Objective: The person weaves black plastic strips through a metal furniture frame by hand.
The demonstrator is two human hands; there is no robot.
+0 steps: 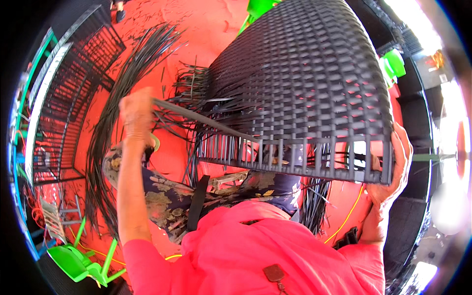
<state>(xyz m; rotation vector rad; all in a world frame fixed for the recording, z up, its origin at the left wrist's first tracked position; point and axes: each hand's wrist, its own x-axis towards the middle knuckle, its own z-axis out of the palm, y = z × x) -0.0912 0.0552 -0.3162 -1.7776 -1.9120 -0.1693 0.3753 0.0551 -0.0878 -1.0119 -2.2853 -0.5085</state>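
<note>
A large black woven wicker panel (305,83) stands tilted in front of me, its near edge above my lap. Closely woven over most of its face, it has bare upright bars along the near edge. My left hand (136,115), smeared by motion, is closed on a flat black strip (206,119) pulled taut from the weave, to the left of the panel. My right hand (399,160) grips the panel's right near corner, with fingers over its outer side. Loose strip ends (194,81) stick out from the panel's left side.
A long bundle of black strips (130,69) lies on the red floor (196,29) at left. Black barred frames (66,108) stand beyond it. A green plastic chair (73,263) lies at lower left. More strips (314,209) are below the panel; a yellow cord (348,219) crosses the floor.
</note>
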